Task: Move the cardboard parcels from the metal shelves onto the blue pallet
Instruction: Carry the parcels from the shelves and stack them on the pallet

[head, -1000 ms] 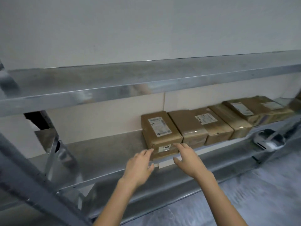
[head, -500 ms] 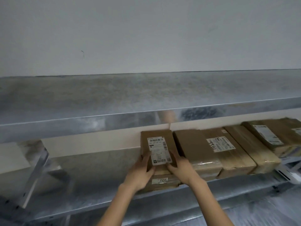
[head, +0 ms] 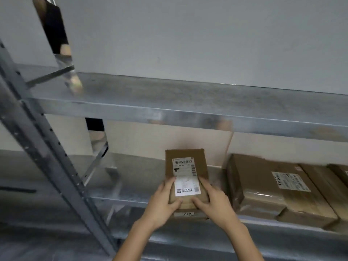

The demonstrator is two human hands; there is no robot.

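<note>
Here the brown cardboard parcel [head: 185, 162], a flat rectangular box with a white printed label [head: 185, 176] on top, is at the front edge of the lower shelf [head: 135, 178] of dull galvanised metal. Its long axis runs 6 to 12 o'clock. The left hand [head: 162, 204] and right hand [head: 214, 206] grip its near end, fingers [head: 170, 183] wrapped round it. It is possibly slightly lifted. Glossy taped parcels [head: 252, 187] lie at 3 o'clock.

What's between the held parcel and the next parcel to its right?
Head view: a bare strip of shelf separates held parcel and next parcel; the right hand covers its near end.
</note>
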